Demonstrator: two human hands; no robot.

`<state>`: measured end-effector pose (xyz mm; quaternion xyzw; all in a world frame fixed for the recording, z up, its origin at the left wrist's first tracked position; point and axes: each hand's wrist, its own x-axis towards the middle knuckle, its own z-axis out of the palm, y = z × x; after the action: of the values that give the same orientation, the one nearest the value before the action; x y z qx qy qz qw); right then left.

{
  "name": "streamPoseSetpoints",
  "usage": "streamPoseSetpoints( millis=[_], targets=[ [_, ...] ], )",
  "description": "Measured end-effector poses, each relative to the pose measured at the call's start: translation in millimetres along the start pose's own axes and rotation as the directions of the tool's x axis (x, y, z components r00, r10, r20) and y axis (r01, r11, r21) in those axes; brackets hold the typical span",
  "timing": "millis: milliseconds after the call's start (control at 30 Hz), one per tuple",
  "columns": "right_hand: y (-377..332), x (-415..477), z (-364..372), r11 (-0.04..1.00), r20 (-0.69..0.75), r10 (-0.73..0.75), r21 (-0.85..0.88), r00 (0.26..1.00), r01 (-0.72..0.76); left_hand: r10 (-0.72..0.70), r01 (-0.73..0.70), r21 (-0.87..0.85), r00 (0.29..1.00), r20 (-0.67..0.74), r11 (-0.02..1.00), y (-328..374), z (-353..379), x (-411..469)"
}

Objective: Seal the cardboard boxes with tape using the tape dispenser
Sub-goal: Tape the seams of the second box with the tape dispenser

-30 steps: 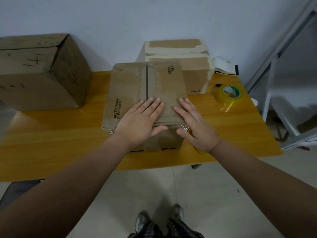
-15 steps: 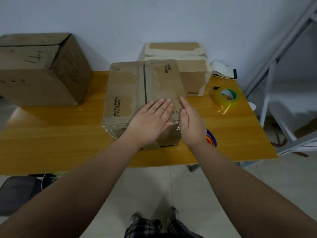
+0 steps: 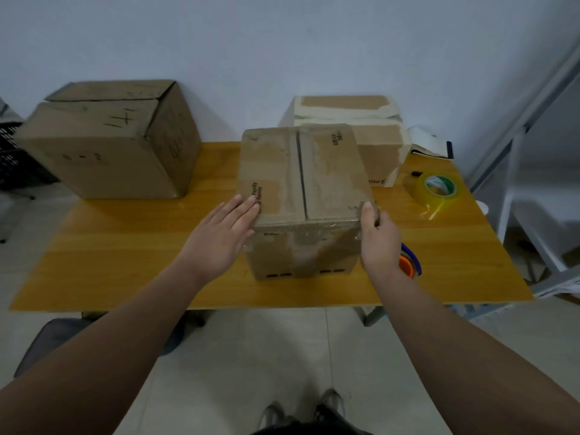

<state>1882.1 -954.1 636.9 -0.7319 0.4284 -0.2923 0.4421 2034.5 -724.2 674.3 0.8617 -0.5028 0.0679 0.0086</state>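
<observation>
A small cardboard box (image 3: 301,183) stands in the middle of the wooden table (image 3: 125,262), its top flaps closed with a dark seam down the centre and clear tape over its near edge. My left hand (image 3: 224,237) lies flat against the box's near left corner, fingers straight. My right hand (image 3: 376,237) presses on the near right corner, thumb on the top edge. The tape dispenser (image 3: 409,262), orange and blue, lies on the table just right of my right wrist, partly hidden by it.
A large brown box (image 3: 106,142) sits at the table's far left. A box with pale tape (image 3: 354,127) stands behind the small one. A roll of clear tape (image 3: 436,189) lies at the right. A metal frame (image 3: 518,136) rises at the far right.
Both hands slid off the top of the small box outward to its near corners. The camera pulled back, showing more of the table.
</observation>
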Motion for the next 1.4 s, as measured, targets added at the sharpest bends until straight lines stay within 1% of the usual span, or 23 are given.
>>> streamPoseSetpoints(
  millis=[100, 167, 200, 267, 300, 367, 433, 467, 533, 600, 700, 833, 900, 933, 967, 1000, 1067, 1133, 1167, 1233, 1267, 1333, 1400],
  targets=[
    [-15, -11, 16, 0.962, -0.107, 0.249, 0.143, 0.963, -0.233, 0.122, -0.118, -0.072, 0.991, 0.056, 0.990, -15, -3, -4],
    [-31, -16, 28, 0.892, -0.093, 0.412, 0.241, 0.906, -0.381, 0.190, -0.186, -0.060, 0.978, 0.083, 0.981, -23, -7, -6],
    [-38, -19, 32, 0.875, -0.063, 0.451, 0.231, 0.891, -0.426, 0.221, -0.218, -0.041, 0.974, 0.059, 0.975, -26, -10, -7],
    [-49, -29, 42, 0.884, 0.024, 0.451, 0.128, 0.892, -0.450, 0.287, -0.287, 0.000, 0.957, -0.032, 0.958, -27, -16, -10],
    [-53, -35, 47, 0.900, 0.062, 0.423, 0.086, 0.904, -0.427, 0.333, -0.333, 0.009, 0.939, -0.085, 0.943, -25, -19, -12],
    [-59, -47, 57, 0.924, 0.143, 0.353, 0.104, 0.925, -0.368, 0.444, -0.449, 0.013, 0.878, -0.180, 0.893, -14, -18, -15],
    [-62, -60, 64, 0.947, 0.183, 0.269, 0.130, 0.946, -0.294, 0.494, -0.504, 0.018, 0.837, -0.234, 0.863, 8, -15, -18],
    [-63, -67, 64, 0.964, 0.179, 0.219, 0.112, 0.959, -0.241, 0.483, -0.497, 0.008, 0.840, -0.247, 0.868, 19, -13, -19],
    [-61, -77, 60, 0.989, 0.173, 0.100, 0.091, 0.980, -0.117, 0.416, -0.440, -0.046, 0.875, -0.247, 0.897, 34, -12, -20],
    [-63, -83, 52, 0.995, 0.203, 0.030, 0.089, 0.979, -0.049, 0.350, -0.372, -0.087, 0.916, -0.194, 0.924, 35, -13, -19],
    [-67, -73, 42, 1.000, 0.200, 0.023, -0.024, 0.979, -0.019, 0.273, -0.276, -0.042, 0.960, -0.066, 0.960, 10, -16, -24],
    [-69, -51, 33, 0.954, 0.109, -0.038, -0.292, 0.993, 0.068, 0.099, -0.099, -0.009, 0.994, 0.051, 0.995, -48, -15, -44],
    [-72, -45, 31, 0.903, 0.002, -0.023, -0.428, 1.000, 0.022, 0.036, -0.031, -0.049, 0.993, 0.108, 0.998, -68, -11, -54],
    [-74, -44, 32, 0.889, -0.042, 0.007, -0.457, 0.999, -0.026, 0.015, -0.002, -0.098, 0.991, 0.132, 0.995, -72, -10, -56],
    [-77, -45, 36, 0.898, -0.075, 0.056, -0.432, 0.996, -0.083, -0.006, 0.027, -0.142, 0.990, 0.141, 0.989, -72, -9, -57],
    [-78, -49, 41, 0.931, -0.105, 0.118, -0.335, 0.987, -0.147, -0.034, 0.057, -0.163, 0.990, 0.137, 0.985, -69, -8, -58],
    [-81, -60, 53, 0.959, -0.169, 0.275, -0.027, 0.946, -0.283, -0.102, 0.116, -0.148, 0.990, 0.098, 0.982, -58, -7, -59],
    [-84, -77, 65, 0.900, -0.197, 0.422, 0.209, 0.885, -0.383, -0.137, 0.138, -0.115, 0.990, 0.015, 0.984, -44, -8, -63],
    [-86, -86, 72, 0.860, -0.161, 0.479, 0.283, 0.863, -0.425, -0.135, 0.131, -0.113, 0.990, -0.029, 0.985, -35, -9, -65],
    [-89, -103, 88, 0.793, -0.024, 0.534, 0.362, 0.845, -0.491, -0.095, 0.078, -0.158, 0.991, -0.098, 0.984, -17, -12, -67],
    [-88, -110, 95, 0.782, 0.035, 0.525, 0.374, 0.851, -0.498, -0.045, 0.023, -0.178, 0.991, -0.125, 0.984, -8, -12, -68],
    [-86, -119, 102, 0.828, 0.071, 0.459, 0.326, 0.885, -0.456, 0.076, -0.104, -0.179, 0.985, -0.157, 0.978, 6, -12, -71],
    [-81, -115, 97, 0.861, 0.097, 0.396, 0.307, 0.913, -0.406, 0.159, -0.177, -0.127, 0.978, -0.138, 0.976, 8, -14, -73]
  ],
)
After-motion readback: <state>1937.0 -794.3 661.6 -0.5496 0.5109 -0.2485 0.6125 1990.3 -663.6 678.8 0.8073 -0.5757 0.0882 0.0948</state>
